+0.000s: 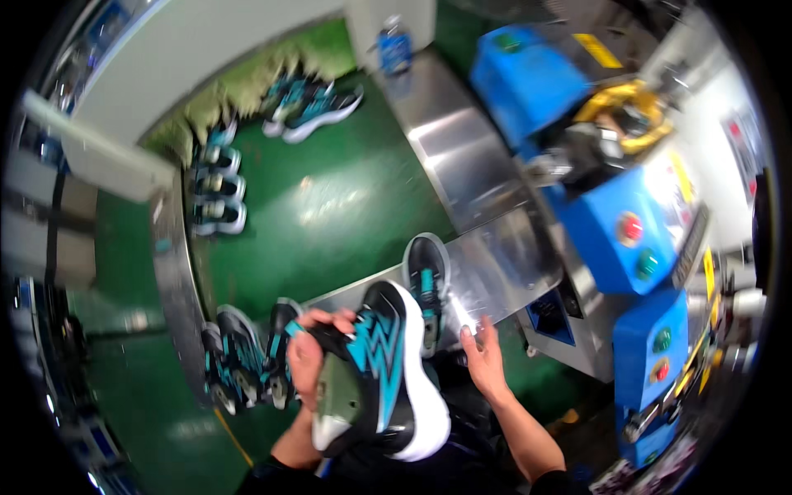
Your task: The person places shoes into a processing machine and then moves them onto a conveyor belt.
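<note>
My left hand (307, 360) is closed on a black and teal sneaker (384, 363) with a thick white sole, held tilted in front of my body. An olive-green shoe last (340, 393) with a pale end fills the sneaker's opening. To the right, my right hand (485, 365) is empty, its thumb and fingers apart. Just beyond it, a second black and teal shoe (426, 279) rests on the metal ledge (495, 268); the held sneaker overlaps its near end in view. Several similar shoes (241, 351) stand to the left of my left hand.
A green surface (322, 206) spreads ahead, with several shoes in a row (219, 188) at its left and a cluster (313, 109) at its far side. On the metal frame stands a blue-labelled bottle (394, 48). Blue machine housings (615, 227) with red and green buttons line the right.
</note>
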`<state>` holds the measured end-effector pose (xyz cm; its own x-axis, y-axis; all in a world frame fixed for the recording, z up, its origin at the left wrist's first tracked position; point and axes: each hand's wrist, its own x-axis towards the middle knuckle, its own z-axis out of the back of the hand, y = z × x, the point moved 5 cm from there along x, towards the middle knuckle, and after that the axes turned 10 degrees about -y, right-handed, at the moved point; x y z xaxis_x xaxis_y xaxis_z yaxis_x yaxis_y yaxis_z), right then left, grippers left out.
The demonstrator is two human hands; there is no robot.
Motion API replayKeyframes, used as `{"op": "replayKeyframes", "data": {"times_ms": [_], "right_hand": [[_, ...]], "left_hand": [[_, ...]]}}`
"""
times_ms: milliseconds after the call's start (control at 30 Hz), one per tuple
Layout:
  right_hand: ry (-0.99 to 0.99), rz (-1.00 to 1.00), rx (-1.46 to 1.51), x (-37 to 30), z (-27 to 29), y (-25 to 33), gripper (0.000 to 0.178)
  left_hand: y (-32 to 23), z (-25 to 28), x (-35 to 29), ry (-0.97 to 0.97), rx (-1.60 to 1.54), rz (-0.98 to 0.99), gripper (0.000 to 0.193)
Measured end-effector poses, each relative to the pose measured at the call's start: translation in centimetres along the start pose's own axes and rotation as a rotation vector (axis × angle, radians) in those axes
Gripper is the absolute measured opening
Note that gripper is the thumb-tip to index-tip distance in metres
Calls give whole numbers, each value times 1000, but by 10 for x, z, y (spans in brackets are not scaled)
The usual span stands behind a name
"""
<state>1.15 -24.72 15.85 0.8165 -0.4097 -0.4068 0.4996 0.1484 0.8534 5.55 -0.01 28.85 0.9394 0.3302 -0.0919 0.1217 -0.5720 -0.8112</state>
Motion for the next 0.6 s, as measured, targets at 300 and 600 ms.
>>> {"op": "replayKeyframes", "data": {"times_ms": [300, 600], "right_hand": [[-169, 63, -395, 34, -92, 0, 78], [-432, -301, 496, -113, -20, 41, 62]], "left_hand": [[-38, 26, 86, 217, -271, 150, 43], [-24, -39, 118, 816, -353, 341, 40]]}}
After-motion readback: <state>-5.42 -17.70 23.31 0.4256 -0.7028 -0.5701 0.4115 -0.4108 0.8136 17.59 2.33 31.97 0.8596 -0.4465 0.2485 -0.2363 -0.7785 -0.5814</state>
